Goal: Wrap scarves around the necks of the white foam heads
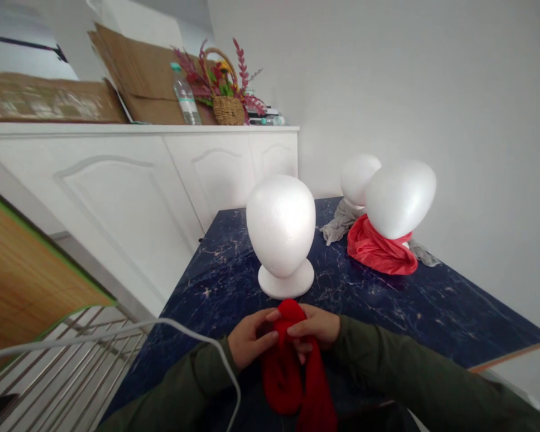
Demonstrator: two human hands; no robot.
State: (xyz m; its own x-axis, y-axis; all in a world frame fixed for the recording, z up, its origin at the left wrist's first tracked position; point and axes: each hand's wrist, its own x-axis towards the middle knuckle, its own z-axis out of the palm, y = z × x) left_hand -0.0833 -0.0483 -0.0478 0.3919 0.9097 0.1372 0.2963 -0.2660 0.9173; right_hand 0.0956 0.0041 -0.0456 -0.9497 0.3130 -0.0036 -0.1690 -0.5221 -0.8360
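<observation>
We saw soft red cloth (292,366), matt white foam heads (281,225), and a glossy blue marble-look tabletop (432,300).

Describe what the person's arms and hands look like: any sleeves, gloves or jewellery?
Both arms wear long, dark olive-green sleeves of a soft, slightly creased fabric, ending at the wrists. The left hand and right hand are bare: no gloves, and no rings or watch can be seen. The fingers are uncovered.

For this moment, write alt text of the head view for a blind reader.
Both hands, left hand and right hand, grip a red cloth over a dark blue marble table, before a bare foam head.
</observation>
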